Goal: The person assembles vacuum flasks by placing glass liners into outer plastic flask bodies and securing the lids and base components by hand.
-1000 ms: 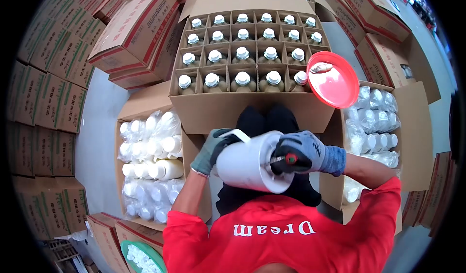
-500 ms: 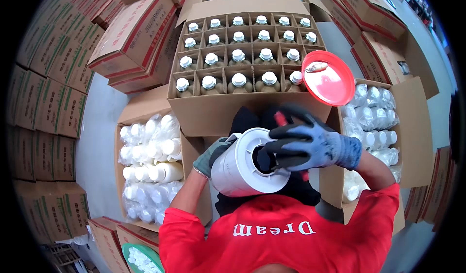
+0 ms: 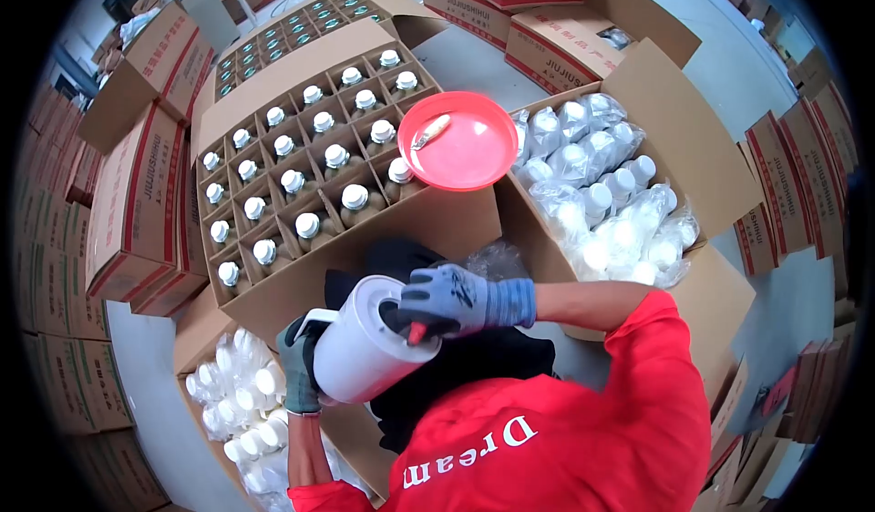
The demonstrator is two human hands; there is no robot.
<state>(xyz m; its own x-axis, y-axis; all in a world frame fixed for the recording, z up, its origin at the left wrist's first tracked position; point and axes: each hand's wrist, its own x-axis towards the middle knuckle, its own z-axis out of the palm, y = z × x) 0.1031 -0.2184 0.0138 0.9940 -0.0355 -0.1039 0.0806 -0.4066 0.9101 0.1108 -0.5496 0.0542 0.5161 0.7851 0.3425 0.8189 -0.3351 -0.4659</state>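
Note:
My left hand (image 3: 303,366), in a dark grey-green glove, is wrapped round the side and handle of a white cylindrical container (image 3: 357,357). The container is tilted, with its round, dark central opening facing up towards me. My right hand (image 3: 445,301), in a blue-grey glove with dark fingers, is closed at that opening. A red tool handle (image 3: 416,332) shows between its fingers; the rest of the tool is hidden. Beyond my hands stands a divided carton (image 3: 383,230) of white-capped bottles (image 3: 354,197). On its corner rests a red plate-like lid (image 3: 474,152) with a small pale-handled tool (image 3: 432,131) on it.
An open carton (image 3: 538,230) of plastic-wrapped white bottles (image 3: 597,198) stands at right. More wrapped bottles (image 3: 260,403) lie in a box at lower left. Stacked printed cartons (image 3: 137,202) rise at left, and others (image 3: 556,52) stand at the back.
The view has turned right, so the bottle carton appears further left and rotated. My right hand has come down closer over the container's opening, its fingers bunched together. My left hand still holds the container.

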